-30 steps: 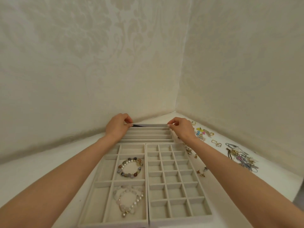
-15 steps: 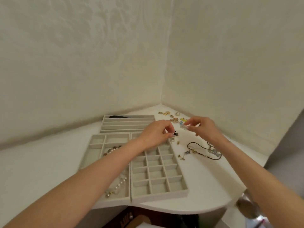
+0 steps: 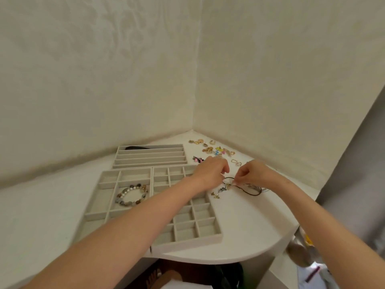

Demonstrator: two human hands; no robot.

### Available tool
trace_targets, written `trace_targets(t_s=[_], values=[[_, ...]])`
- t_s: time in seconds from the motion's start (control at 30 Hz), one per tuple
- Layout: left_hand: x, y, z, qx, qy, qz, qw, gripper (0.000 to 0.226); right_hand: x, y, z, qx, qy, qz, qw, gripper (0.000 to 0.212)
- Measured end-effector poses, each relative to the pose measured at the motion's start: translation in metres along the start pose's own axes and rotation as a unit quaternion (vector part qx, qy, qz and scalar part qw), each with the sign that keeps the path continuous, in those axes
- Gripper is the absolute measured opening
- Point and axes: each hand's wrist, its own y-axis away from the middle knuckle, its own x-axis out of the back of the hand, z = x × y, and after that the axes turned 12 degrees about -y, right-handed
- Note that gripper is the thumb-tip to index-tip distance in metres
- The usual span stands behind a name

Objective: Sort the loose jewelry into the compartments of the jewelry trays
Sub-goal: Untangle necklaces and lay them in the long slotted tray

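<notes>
Three grey felt trays are sitting on a white corner table at lower centre, with cream patterned walls meeting behind. A bead bracelet is lying in a wide compartment of the left tray. Loose earrings and rings are lying scattered on the table right of centre, outside the trays. The right hand is pinching a dark cord necklace in a narrow grip just above the table. The left hand is curling beside it; I cannot tell its grip.

Right fingers on cord necklace
</notes>
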Motion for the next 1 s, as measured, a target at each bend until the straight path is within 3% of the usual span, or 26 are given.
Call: trace_targets(t_s=[0.1,0.2,0.33,0.5,0.6,0.7,0.83,1.0], values=[[0.002,-0.002,-0.004,0.039,0.011,0.016,0.999,0.023,0.011,-0.005,0.001,0.012,-0.001,0.04,0.999,0.01],[0.001,-0.002,-0.005,0.045,0.009,-0.005,0.999,0.022,0.012,-0.011,0.009,-0.013,0.087,0.017,0.996,0.015],[0.0,-0.001,-0.002,0.033,0.024,-0.015,0.999,0.019,0.01,-0.016,0.016,-0.016,0.085,0.017,0.996,0.019],[-0.001,-0.004,0.004,0.058,0.079,-0.019,0.995,0.041,0.022,-0.015,0.009,0.037,-0.046,0.04,0.997,0.015],[0.003,-0.01,0.008,0.095,0.184,-0.037,0.978,0.049,0.03,-0.013,-0.001,0.086,-0.146,0.052,0.984,0.01],[0.007,-0.014,0.01,0.119,0.252,-0.039,0.96,0.044,0.032,-0.013,-0.012,0.125,-0.18,0.071,0.973,0.01],[0.008,-0.015,0.007,0.098,0.288,-0.015,0.953,0.017,0.032,-0.012,-0.024,0.158,-0.24,0.083,0.954,0.012],[0.013,-0.012,0.007,0.123,0.414,-0.016,0.902,0.024,0.031,-0.014,-0.018,0.15,-0.26,0.038,0.953,0.01]])
